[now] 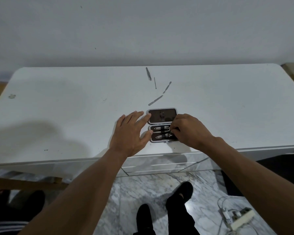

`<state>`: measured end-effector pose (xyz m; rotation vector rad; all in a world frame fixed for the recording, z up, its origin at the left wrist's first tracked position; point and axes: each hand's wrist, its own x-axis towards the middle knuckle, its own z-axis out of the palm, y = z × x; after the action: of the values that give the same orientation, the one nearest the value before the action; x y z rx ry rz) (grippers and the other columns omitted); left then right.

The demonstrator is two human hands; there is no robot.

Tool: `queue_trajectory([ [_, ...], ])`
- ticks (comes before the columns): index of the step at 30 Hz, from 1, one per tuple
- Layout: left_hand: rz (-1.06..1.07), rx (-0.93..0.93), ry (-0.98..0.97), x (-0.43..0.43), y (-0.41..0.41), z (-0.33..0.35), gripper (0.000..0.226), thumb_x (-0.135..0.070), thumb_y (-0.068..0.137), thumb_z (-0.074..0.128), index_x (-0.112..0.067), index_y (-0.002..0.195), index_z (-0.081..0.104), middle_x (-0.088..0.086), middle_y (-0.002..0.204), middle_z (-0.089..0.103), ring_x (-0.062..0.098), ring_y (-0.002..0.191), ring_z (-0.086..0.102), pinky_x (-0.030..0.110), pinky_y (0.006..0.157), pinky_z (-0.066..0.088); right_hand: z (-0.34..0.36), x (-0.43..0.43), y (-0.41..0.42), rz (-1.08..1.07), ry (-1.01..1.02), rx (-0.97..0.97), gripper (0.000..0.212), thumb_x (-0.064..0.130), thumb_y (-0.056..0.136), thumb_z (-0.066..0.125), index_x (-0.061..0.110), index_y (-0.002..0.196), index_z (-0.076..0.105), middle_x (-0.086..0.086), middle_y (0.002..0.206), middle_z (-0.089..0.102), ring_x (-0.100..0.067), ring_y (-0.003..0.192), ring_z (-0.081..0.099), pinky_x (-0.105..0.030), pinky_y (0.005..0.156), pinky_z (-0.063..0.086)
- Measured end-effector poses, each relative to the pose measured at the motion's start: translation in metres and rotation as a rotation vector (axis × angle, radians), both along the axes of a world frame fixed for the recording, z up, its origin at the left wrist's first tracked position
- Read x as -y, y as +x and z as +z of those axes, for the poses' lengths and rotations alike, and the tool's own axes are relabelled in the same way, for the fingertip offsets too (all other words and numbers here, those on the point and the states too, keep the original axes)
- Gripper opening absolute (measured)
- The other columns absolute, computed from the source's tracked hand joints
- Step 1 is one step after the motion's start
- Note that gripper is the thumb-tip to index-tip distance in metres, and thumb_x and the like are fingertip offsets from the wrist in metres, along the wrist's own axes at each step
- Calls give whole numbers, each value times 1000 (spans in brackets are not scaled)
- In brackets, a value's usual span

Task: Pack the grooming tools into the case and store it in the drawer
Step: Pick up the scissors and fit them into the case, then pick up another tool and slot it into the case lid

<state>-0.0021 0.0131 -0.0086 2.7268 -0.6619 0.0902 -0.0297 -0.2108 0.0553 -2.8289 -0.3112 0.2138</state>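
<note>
An open brown grooming case with a silver rim lies on the white table near its front edge. Its near half holds two nail clippers under a black strap. My left hand rests flat against the case's left side, fingers spread. My right hand has its fingertips pinched on the lower clipper at the right end of the near half. Beyond the case lie loose metal tools: tweezers, a thin pick, a pusher and a file.
Drawer fronts sit under the table edge below the case. A wall rises behind the table. On the marble floor are my feet in black shoes and a white power strip with cables at the right.
</note>
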Motion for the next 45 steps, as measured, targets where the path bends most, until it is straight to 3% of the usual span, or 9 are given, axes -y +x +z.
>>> queue_trajectory([
  [16,1,-31,-5,0,1,2,60,-56,92,34,-34,148,38,-7,152,42,15,143,31,43,118,22,18,10,15,-35,-37,-49,18,21,89,55,18,94,71,-2,97,66,-24,89,61,-37,75,53],
  [26,-1,-44,-11,0,1,6,57,-52,93,40,-33,147,39,-7,151,42,15,143,32,50,118,23,19,-17,104,-137,-24,6,21,16,88,51,11,93,71,-9,95,70,-30,85,64,-34,71,51],
  [30,7,-54,-15,1,3,6,57,-52,93,42,-34,147,39,-8,151,42,13,143,31,49,117,24,18,-35,149,-159,-25,27,23,13,89,52,8,104,67,-13,107,63,-33,97,62,-37,80,52],
  [36,7,-75,-48,0,3,7,57,-55,95,42,-35,148,38,-8,150,44,14,142,32,49,118,25,8,-57,200,-121,-94,-56,40,19,92,47,19,132,52,-11,132,48,-33,123,44,-43,94,45],
  [45,12,-130,-3,1,4,6,58,-63,97,29,-40,151,26,-11,156,34,9,146,20,43,120,7,1,-62,218,-142,-137,-15,23,5,91,47,-1,111,56,-20,116,56,-36,110,53,-37,86,45],
])
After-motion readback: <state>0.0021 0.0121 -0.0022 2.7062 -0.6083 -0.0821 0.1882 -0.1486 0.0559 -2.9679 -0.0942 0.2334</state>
